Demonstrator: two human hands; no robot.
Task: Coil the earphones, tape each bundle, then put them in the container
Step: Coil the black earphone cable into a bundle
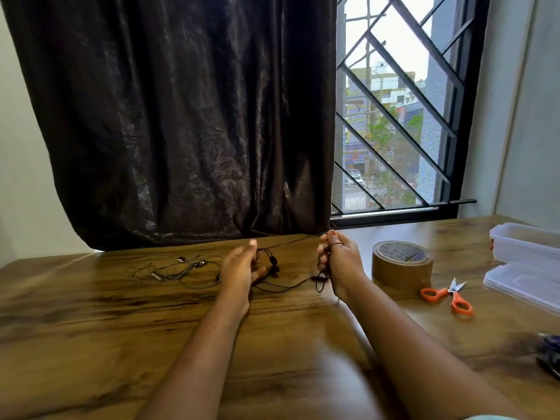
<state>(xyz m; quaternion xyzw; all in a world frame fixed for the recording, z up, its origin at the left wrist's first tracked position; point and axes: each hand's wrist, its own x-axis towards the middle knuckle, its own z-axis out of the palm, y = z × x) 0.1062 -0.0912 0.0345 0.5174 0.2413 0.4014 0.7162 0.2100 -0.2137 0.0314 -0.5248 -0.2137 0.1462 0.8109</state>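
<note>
Cord of the black earphones [274, 260], light, limp and tangle-prone, stretches above the table [91, 313] between the left hand [242, 265], its grip curled round the earbud end, and the right hand [339, 259], pinching it over a finger; probably best held by the ends.

Table [91, 313] wood-grain, smooth, semi-glossy. Curtain [181, 116] dark cloth, crinkled, slight sheen. Tape roll [401, 268] brown, glossy film. Scissors [448, 294] orange plastic handles, shiny metal blades. Container [524, 244] and lid [521, 283] translucent smooth plastic. Window grille [394, 116] dark matt metal. Black earphones [285, 287] thin matt cord.
</note>
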